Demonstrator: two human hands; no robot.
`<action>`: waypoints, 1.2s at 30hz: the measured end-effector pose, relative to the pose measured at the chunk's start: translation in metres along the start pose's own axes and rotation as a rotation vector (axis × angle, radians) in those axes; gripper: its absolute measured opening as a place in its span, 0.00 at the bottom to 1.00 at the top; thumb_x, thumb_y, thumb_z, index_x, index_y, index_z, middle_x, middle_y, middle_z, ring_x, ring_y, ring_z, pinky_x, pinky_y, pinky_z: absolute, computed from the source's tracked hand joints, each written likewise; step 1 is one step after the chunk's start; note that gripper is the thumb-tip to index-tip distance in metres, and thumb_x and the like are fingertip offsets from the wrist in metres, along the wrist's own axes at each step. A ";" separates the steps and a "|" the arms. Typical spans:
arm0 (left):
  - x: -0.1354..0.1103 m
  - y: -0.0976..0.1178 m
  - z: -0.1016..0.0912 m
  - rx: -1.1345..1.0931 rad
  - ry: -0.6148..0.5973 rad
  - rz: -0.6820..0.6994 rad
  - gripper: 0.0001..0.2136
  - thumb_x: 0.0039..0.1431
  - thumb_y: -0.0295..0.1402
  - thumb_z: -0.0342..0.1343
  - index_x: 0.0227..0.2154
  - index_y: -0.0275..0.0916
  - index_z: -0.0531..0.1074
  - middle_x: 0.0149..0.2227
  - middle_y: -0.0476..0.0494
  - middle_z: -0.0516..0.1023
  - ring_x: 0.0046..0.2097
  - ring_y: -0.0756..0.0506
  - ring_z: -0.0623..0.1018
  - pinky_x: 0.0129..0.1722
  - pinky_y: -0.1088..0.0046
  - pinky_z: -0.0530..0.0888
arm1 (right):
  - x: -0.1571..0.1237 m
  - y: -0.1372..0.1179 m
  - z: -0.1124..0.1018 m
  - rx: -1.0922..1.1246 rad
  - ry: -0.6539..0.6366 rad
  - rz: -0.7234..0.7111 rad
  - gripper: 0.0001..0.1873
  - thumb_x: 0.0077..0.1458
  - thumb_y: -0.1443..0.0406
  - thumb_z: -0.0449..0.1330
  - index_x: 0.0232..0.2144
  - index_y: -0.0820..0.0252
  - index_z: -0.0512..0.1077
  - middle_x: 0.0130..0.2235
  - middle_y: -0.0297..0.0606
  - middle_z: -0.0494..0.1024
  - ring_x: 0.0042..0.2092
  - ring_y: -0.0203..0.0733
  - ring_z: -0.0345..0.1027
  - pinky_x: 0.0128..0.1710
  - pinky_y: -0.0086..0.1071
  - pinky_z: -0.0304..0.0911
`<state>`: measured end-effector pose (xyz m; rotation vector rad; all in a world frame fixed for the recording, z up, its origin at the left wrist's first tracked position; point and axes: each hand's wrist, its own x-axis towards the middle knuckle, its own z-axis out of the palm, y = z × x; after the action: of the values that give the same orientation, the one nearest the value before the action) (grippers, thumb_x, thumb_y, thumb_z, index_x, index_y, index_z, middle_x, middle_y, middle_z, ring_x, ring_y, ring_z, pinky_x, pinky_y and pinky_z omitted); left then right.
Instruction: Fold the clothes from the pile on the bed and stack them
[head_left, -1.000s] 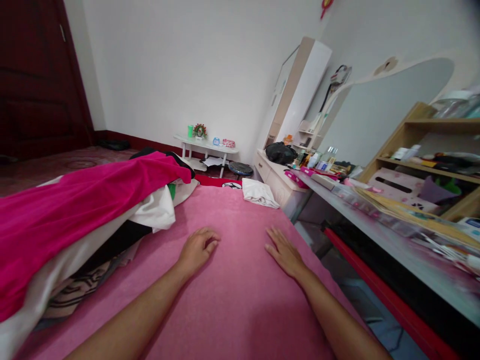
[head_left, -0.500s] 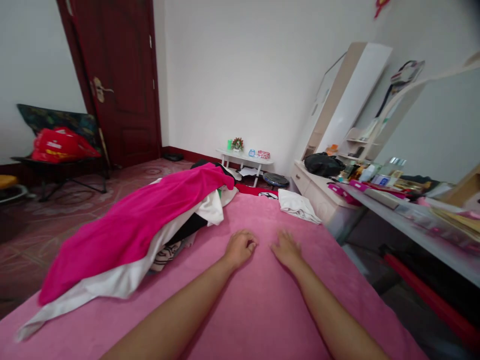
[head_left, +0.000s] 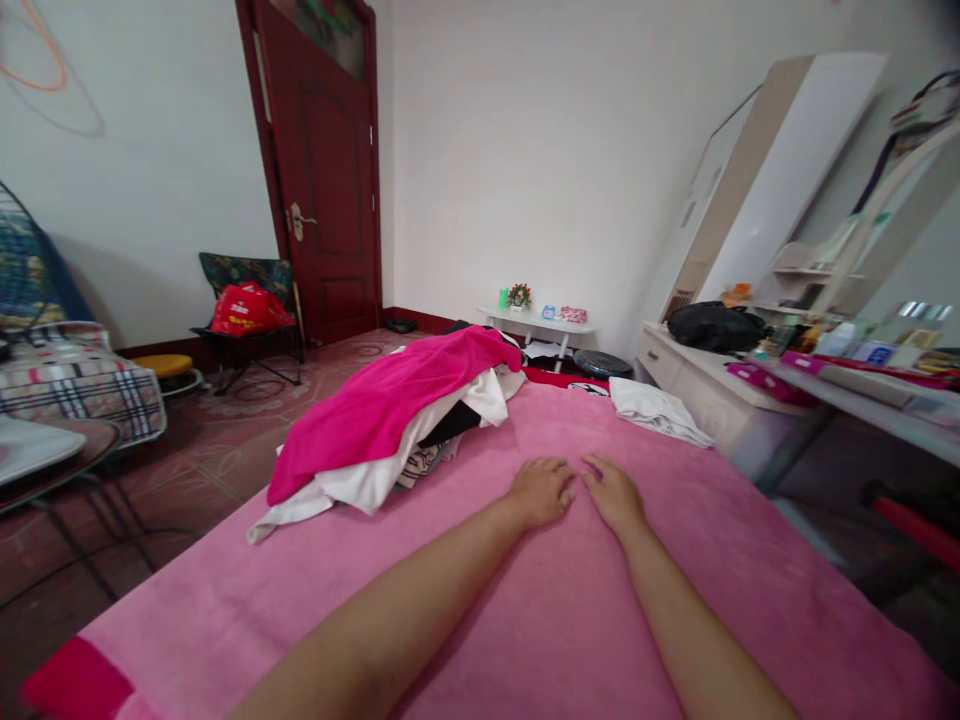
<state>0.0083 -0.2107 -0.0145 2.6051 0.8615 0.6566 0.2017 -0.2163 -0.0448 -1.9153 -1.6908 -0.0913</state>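
Observation:
My left hand [head_left: 541,490] rests on the pink bedspread [head_left: 555,620], palm down, holding nothing. Close beside it, my right hand [head_left: 613,495] lies on the same cloth with its fingers stretched forward. A small gap separates the two hands. Left of them is a heap of clothes, with a bright pink garment [head_left: 397,385] on top, a white garment [head_left: 367,482] under it, and black and patterned cloth partly showing beneath. A folded white cloth [head_left: 658,410] sits at the far right corner of the bed.
Beyond the bed's far edge stands a low white table [head_left: 536,322] with small items. On the right are a drawer cabinet [head_left: 679,370] with a black bag [head_left: 716,327] and a cluttered shelf. A folding chair holds a red bag [head_left: 249,309] near the dark red door [head_left: 330,180].
The view has turned left, so the room appears shifted right. My hands have come closer together on the bedspread. The clothes heap looks unchanged.

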 end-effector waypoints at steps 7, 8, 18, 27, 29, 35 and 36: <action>-0.052 0.021 -0.060 0.125 -0.348 0.242 0.22 0.60 0.42 0.49 0.55 0.38 0.66 0.58 0.36 0.66 0.57 0.37 0.68 0.54 0.63 0.65 | 0.000 0.003 0.001 0.190 0.066 -0.010 0.19 0.51 0.64 0.51 0.42 0.63 0.75 0.47 0.44 0.77 0.50 0.43 0.69 0.53 0.37 0.61; -0.052 0.020 -0.079 0.138 -0.361 0.274 0.18 0.57 0.38 0.52 0.50 0.41 0.71 0.53 0.40 0.72 0.52 0.41 0.72 0.50 0.68 0.68 | 0.000 0.002 0.000 0.195 0.070 -0.001 0.19 0.50 0.65 0.52 0.42 0.63 0.75 0.47 0.44 0.77 0.49 0.43 0.69 0.53 0.36 0.61; -0.040 -0.075 -0.252 0.424 0.355 -0.548 0.21 0.49 0.49 0.57 0.41 0.39 0.73 0.41 0.39 0.76 0.43 0.40 0.75 0.39 0.70 0.69 | -0.002 -0.007 -0.005 0.195 0.054 0.097 0.17 0.50 0.68 0.53 0.41 0.61 0.75 0.47 0.40 0.77 0.49 0.41 0.69 0.53 0.35 0.60; -0.020 -0.059 -0.263 0.446 0.259 -0.414 0.10 0.43 0.39 0.62 0.25 0.38 0.74 0.28 0.47 0.75 0.33 0.45 0.74 0.31 0.75 0.65 | -0.003 -0.015 -0.008 0.313 0.051 0.170 0.16 0.47 0.70 0.54 0.38 0.58 0.76 0.46 0.38 0.77 0.50 0.43 0.68 0.56 0.37 0.57; -0.002 -0.037 -0.273 0.454 0.271 -0.363 0.09 0.43 0.37 0.62 0.27 0.38 0.75 0.29 0.47 0.75 0.34 0.45 0.74 0.34 0.74 0.66 | -0.003 -0.016 -0.008 0.371 0.064 0.189 0.14 0.46 0.70 0.55 0.36 0.58 0.77 0.46 0.38 0.77 0.50 0.43 0.68 0.56 0.37 0.56; 0.072 0.056 -0.252 0.086 0.313 0.035 0.11 0.52 0.33 0.58 0.33 0.28 0.74 0.31 0.43 0.76 0.35 0.49 0.74 0.37 0.73 0.67 | 0.000 -0.006 -0.011 0.626 0.196 0.297 0.16 0.48 0.59 0.57 0.38 0.59 0.74 0.45 0.40 0.78 0.49 0.43 0.70 0.53 0.37 0.61; 0.081 0.071 -0.235 -0.035 0.292 0.114 0.12 0.55 0.34 0.56 0.35 0.26 0.73 0.32 0.42 0.76 0.35 0.49 0.74 0.37 0.73 0.67 | 0.000 -0.001 -0.013 0.675 0.242 0.337 0.20 0.51 0.55 0.54 0.42 0.60 0.72 0.46 0.42 0.77 0.49 0.43 0.70 0.52 0.36 0.62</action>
<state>-0.0213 -0.1784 0.2407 2.5803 0.7766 1.0937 0.2050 -0.2224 -0.0335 -1.5573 -1.0364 0.3250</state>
